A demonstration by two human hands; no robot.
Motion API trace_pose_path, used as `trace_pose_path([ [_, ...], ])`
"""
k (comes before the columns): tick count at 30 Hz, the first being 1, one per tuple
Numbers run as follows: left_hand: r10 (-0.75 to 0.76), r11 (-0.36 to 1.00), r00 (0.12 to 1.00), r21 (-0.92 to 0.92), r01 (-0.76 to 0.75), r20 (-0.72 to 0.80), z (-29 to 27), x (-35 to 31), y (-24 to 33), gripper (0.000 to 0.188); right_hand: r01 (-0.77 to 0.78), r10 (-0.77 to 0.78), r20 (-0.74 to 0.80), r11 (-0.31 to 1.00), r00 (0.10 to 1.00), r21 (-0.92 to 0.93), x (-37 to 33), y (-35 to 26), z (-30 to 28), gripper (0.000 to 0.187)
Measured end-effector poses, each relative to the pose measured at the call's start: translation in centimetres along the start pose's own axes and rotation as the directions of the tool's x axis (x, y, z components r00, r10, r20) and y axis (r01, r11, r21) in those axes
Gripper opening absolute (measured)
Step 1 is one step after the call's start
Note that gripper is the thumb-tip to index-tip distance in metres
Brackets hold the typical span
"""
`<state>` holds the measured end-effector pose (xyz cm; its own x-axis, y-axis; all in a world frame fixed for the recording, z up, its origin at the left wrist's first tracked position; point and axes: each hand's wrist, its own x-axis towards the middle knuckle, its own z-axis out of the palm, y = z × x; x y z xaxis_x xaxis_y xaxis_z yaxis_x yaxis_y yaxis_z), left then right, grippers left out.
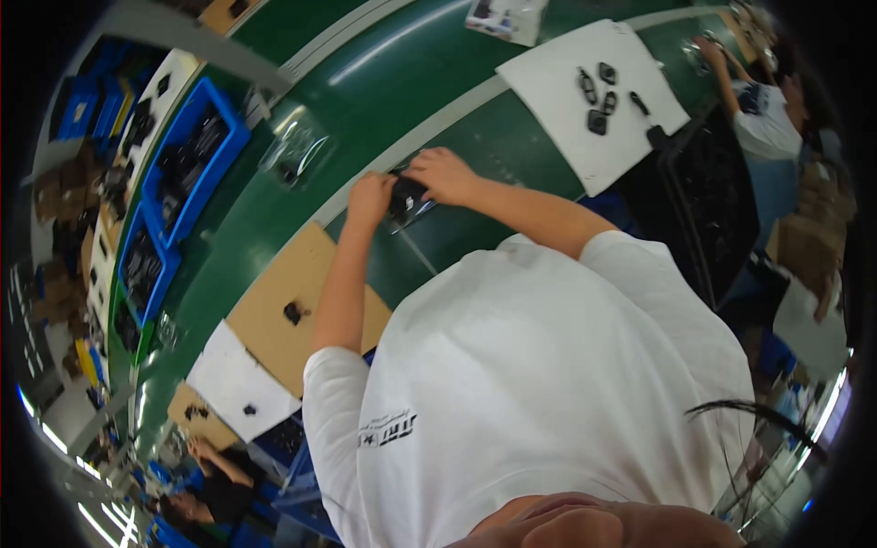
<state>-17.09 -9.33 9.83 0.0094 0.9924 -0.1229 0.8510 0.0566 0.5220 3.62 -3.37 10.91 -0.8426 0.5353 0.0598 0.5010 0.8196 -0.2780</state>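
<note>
The white shirt (548, 384) hides the belt's (402, 82) near edge; left hand (370, 198) and right hand (441, 175) both clamp a small black part (406, 195), cardboard sheet (292, 274) beside

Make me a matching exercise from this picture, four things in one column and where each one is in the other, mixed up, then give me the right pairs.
Things:
1. small black part
2. white sheet
3. blue bins
4. cardboard sheet

Places:
A. left of the green belt
B. between the left hand and right hand
C. under several black parts, far right
D. beside the left forearm

Pairs: 1-B, 2-C, 3-A, 4-D
</note>
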Motion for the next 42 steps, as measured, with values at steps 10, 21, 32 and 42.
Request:
trace_pose_path([
  [10,-0.096,0.989,0.994,0.113,0.090,0.045,0.1,2.1,1.2,0.015,0.042,-0.042,-0.017,0.999,0.999,0.001,0.5,0.7,1.4,0.055],
  [21,-0.063,0.994,0.995,0.100,0.055,0.083,0.3,2.1,0.3,0.014,0.007,0.000,0.126,0.999,0.992,-0.054,1.0,0.3,0.8,0.057],
  [32,0.004,0.895,1.000,0.447,-0.004,0.002,2.1,1.5,1.2,0.015,0.082,-0.082,-0.024,0.997,0.996,-0.015,0.5,1.4,1.7,0.053],
  [42,-0.149,0.984,0.982,0.115,0.136,0.117,-1.0,1.8,2.7,0.015,-0.022,0.028,0.085,0.997,0.996,-0.074,0.4,0.3,0.9,0.059],
])
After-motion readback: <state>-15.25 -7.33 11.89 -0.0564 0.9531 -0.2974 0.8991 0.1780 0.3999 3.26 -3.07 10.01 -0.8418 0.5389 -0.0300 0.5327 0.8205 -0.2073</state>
